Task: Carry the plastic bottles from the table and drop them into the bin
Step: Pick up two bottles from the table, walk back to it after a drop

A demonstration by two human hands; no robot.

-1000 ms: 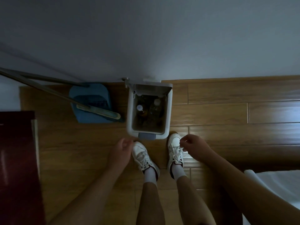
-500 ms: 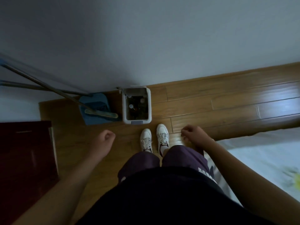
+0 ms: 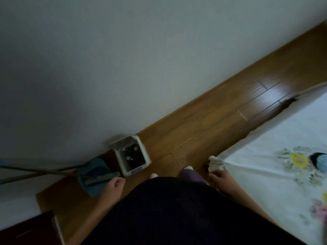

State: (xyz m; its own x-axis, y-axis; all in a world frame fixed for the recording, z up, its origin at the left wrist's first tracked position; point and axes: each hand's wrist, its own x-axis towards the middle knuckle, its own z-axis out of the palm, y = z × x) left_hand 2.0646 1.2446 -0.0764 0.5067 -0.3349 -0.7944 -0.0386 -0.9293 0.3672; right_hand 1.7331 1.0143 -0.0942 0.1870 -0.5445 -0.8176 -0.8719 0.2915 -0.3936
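Note:
A small white bin [image 3: 143,151] stands open on the wood floor against the wall. Inside it lie plastic bottles [image 3: 130,155], dark with pale caps. My left hand [image 3: 113,186] hangs below and left of the bin, fingers loosely curled, holding nothing. My right hand [image 3: 220,176] hangs to the right of my legs, at the corner of the white cloth, fingers curled and empty. Both hands are well apart from the bin. The view is blurred and tilted.
A blue dustpan [image 3: 92,171] with a brush and long handles lies left of the bin. A table under a white flowered cloth [image 3: 276,163] fills the right, with a blue object [image 3: 321,162] at its edge. A dark red cabinet [image 3: 26,230] sits bottom left.
I have straightened up and turned to the right: the bin looks smaller and has slid left, and the cloth-covered table has come into view. Both hands stay empty.

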